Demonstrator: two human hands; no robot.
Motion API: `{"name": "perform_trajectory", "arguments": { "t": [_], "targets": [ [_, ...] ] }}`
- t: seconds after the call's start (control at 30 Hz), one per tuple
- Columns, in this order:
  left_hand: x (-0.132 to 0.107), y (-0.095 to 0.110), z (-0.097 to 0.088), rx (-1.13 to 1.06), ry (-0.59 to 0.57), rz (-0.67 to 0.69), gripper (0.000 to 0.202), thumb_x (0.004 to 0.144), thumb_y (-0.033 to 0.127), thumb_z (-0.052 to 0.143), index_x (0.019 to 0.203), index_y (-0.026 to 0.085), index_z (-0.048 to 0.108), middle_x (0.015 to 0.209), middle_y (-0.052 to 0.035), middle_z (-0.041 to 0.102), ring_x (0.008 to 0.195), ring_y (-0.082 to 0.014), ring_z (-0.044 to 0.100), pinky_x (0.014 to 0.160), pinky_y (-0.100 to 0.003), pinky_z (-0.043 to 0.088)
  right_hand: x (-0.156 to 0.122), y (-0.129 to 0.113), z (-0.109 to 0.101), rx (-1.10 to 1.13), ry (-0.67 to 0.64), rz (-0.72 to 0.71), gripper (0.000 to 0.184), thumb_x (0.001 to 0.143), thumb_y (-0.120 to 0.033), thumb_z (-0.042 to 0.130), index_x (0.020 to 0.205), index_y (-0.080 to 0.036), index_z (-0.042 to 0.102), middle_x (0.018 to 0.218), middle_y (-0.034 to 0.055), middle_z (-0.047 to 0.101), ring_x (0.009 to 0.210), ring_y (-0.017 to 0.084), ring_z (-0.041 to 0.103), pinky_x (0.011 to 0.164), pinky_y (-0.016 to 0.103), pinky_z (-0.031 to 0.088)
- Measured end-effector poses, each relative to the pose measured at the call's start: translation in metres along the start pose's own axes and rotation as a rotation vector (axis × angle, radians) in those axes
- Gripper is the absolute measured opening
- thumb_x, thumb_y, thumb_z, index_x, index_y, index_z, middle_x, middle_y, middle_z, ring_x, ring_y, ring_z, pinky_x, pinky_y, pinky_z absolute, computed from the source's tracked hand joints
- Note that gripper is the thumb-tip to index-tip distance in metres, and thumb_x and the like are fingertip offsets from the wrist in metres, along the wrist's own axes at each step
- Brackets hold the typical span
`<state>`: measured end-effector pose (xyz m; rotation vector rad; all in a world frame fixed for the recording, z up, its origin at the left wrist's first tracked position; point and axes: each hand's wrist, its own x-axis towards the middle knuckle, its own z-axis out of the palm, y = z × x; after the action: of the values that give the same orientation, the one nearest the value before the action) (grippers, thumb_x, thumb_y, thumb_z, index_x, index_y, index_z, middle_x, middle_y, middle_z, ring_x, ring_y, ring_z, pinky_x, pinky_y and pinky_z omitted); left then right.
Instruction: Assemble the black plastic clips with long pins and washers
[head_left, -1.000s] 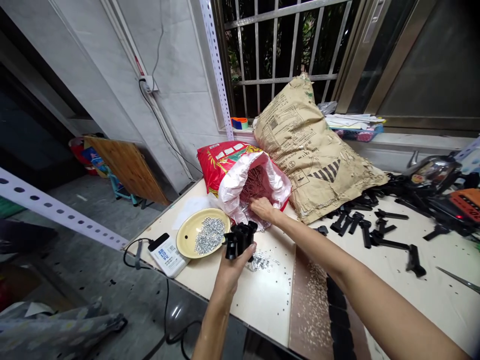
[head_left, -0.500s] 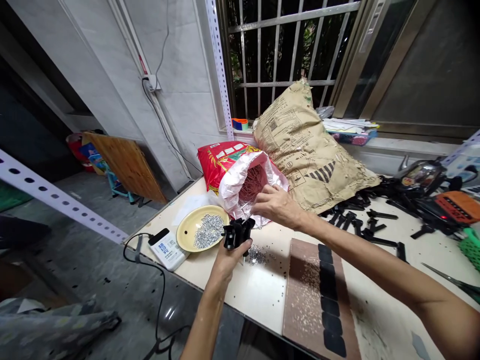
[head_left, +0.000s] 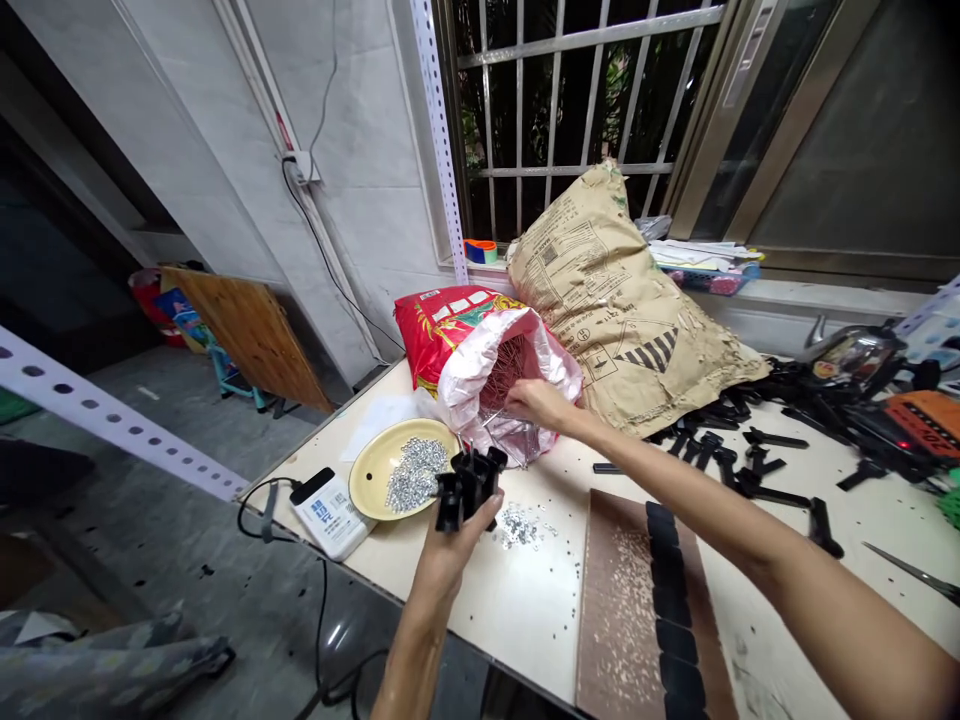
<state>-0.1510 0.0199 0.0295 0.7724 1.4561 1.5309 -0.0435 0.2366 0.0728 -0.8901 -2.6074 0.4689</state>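
Note:
My left hand point(head_left: 448, 545) is closed round a bunch of black plastic parts point(head_left: 466, 484), held upright just above the table's front edge. My right hand point(head_left: 534, 402) reaches into the mouth of a red and white bag point(head_left: 457, 345) full of thin metal pins point(head_left: 504, 375); its fingers are pinched among the pins, and what they hold is too small to make out. A yellow plate point(head_left: 369, 462) with small silvery pieces point(head_left: 411, 472) lies left of my left hand. More silvery pieces point(head_left: 519, 524) are scattered on the table by it.
A big brown paper sack point(head_left: 622, 300) leans behind the bag. Several black plastic parts point(head_left: 742, 455) litter the table point(head_left: 525, 600) on the right. A brown board point(head_left: 622, 610) with black pads lies near me. A white device point(head_left: 328, 512) with a cable sits at the left edge.
My right hand had pulled back out of the bag half a second ago and has now gone into its mouth again. My left hand keeps the black parts in about the same place.

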Motion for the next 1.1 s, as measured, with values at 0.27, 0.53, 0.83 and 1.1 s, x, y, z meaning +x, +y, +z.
{"name": "perform_trajectory", "arguments": {
  "t": [0.27, 0.53, 0.83, 1.1],
  "targets": [
    [0.004, 0.003, 0.003, -0.071, 0.039, -0.154, 0.048, 0.055, 0.029, 0.082, 0.097, 0.013, 0.067, 0.093, -0.0091, 0.071, 0.086, -0.0236, 0.066, 0.08, -0.036, 0.052, 0.02, -0.002, 0.073, -0.127, -0.097, -0.011, 0.014, 0.08, -0.006, 0.052, 0.076, -0.012, 0.064, 0.092, 0.0136, 0.066, 0.09, 0.02, 0.059, 0.076, 0.027, 0.043],
    [0.01, -0.005, 0.001, -0.072, 0.037, -0.177, 0.041, 0.051, 0.029, 0.083, 0.086, 0.011, 0.068, 0.08, -0.0065, 0.069, 0.068, -0.0168, 0.062, 0.068, -0.031, 0.051, -0.02, -0.038, -0.008, 0.519, 0.413, -0.087, 0.026, 0.089, -0.034, 0.05, 0.109, -0.017, 0.049, 0.096, 0.0054, 0.062, 0.083, 0.014, 0.061, 0.074, 0.027, 0.049],
    [0.005, -0.004, 0.022, 0.179, -0.052, -0.009, 0.028, 0.059, 0.028, 0.074, 0.082, 0.014, 0.068, 0.073, -0.0028, 0.065, 0.072, -0.0191, 0.058, 0.064, -0.029, 0.047, -0.077, -0.081, -0.021, 0.714, 0.353, -0.161, 0.016, 0.08, -0.033, 0.065, 0.084, -0.018, 0.061, 0.08, 0.0013, 0.066, 0.073, 0.012, 0.061, 0.068, 0.026, 0.049],
    [-0.003, 0.006, 0.014, 0.18, 0.004, -0.001, 0.035, 0.06, 0.032, 0.074, 0.089, 0.013, 0.066, 0.082, -0.0047, 0.067, 0.078, -0.0206, 0.06, 0.069, -0.028, 0.047, -0.048, -0.038, -0.022, 0.541, 0.251, -0.209, 0.022, 0.089, -0.033, 0.052, 0.097, -0.017, 0.064, 0.093, 0.0042, 0.068, 0.083, 0.014, 0.061, 0.074, 0.026, 0.046]
  ]
}}
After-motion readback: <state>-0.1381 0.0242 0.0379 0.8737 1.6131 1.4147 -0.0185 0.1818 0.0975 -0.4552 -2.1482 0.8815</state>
